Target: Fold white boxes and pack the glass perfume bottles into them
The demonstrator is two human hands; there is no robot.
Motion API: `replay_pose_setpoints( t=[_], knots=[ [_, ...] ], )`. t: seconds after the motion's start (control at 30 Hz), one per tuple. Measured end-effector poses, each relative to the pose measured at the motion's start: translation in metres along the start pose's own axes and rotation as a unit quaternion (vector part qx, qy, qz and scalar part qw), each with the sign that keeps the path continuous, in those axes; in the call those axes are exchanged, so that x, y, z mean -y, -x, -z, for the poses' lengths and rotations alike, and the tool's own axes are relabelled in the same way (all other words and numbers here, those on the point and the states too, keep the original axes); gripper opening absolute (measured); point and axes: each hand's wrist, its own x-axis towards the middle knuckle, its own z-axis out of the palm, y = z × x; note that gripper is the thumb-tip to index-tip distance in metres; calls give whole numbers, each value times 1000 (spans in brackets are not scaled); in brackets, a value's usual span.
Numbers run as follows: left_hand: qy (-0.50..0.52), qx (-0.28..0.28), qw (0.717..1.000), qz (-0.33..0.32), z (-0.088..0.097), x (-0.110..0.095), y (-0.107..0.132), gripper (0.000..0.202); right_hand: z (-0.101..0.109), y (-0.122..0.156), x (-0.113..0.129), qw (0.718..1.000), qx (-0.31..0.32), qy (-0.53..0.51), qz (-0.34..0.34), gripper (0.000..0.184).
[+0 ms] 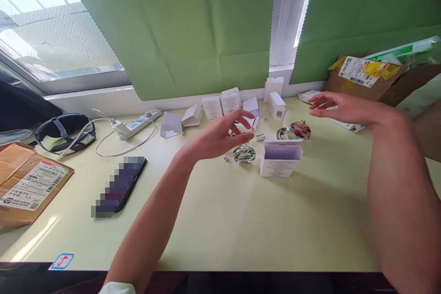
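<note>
My left hand (pixel 220 135) is over a small clear glass bottle (pixel 244 155), its thumb and fingers apart. The thumb covers part of the bottle's neck, and whether it touches cannot be made out. An open white carton (pixel 280 167) stands upright just right of the bottle. Behind the carton, a rounded glass piece with dark red contents (pixel 299 130) and a gold-coloured top lies on the table. My right hand (pixel 339 106) is raised to the right of it, fingers spread, with nothing in them. A small silvery piece (pixel 261 137) and a pale cap (pixel 225 159) lie near the bottle.
Several white cartons (pixel 212 107) line the wall. A power strip (pixel 138 124) with a cable, a black headset-like strap (pixel 65 133) and a phone (pixel 120 186) are at left. Cardboard parcels (pixel 32 183) flank both sides. A green blind (pixel 206 32) hangs behind.
</note>
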Motion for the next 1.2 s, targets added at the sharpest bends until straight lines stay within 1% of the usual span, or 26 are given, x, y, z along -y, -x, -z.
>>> replay_pose_setpoints(
  t=[0.13, 0.2, 0.27, 0.3, 0.37, 0.43, 0.5, 0.63, 0.77, 0.83, 0.9, 1.0, 1.1, 1.2],
  knots=[
    [-64, -18, 998, 12, 1, 5, -1, 34, 0, -9, -15, 999, 27, 32, 2, 55],
    [-87, -23, 996, 19, 2, 7, -2, 33, 1, -8, -15, 996, 48, 71, -10, 59],
    [-99, -17, 995, 18, 2, 8, -1, 33, 2, -3, -9, 991, 72, 108, -21, 61],
    [-102, -7, 995, 10, 2, 7, -1, 34, 3, -1, -5, 989, 83, 120, -23, 61],
    [-103, 36, 994, -10, 0, 5, -1, 40, 4, 4, 3, 985, 98, 140, -25, 60],
    [-101, 92, 990, -22, -4, 4, -1, 48, 5, 6, 5, 983, 98, 154, -29, 54],
    [-102, 130, 986, -17, -9, 4, -3, 54, 6, 5, 4, 982, 95, 158, -25, 47],
    [-118, 151, 981, 1, -13, 8, -5, 57, 8, 3, -2, 984, 114, 140, -7, 44],
    [-104, 146, 984, -13, -13, 8, -5, 54, 7, 8, 7, 980, 149, 131, -27, 45],
    [-86, 143, 986, -18, -16, 5, -5, 55, 3, 10, 16, 974, 185, 131, -28, 43],
    [-82, 143, 986, -19, -23, 3, -6, 55, -6, 9, 25, 965, 226, 130, -15, 40],
    [-111, 147, 982, -36, -35, 0, -8, 49, -24, 0, 32, 953, 277, 126, -3, 35],
    [-138, 139, 979, -61, -43, 1, -11, 45, -40, -9, 33, 948, 292, 127, -12, 34],
    [-142, 123, 979, -74, -46, 3, -14, 44, -51, -14, 32, 949, 290, 125, -20, 34]
  ],
)
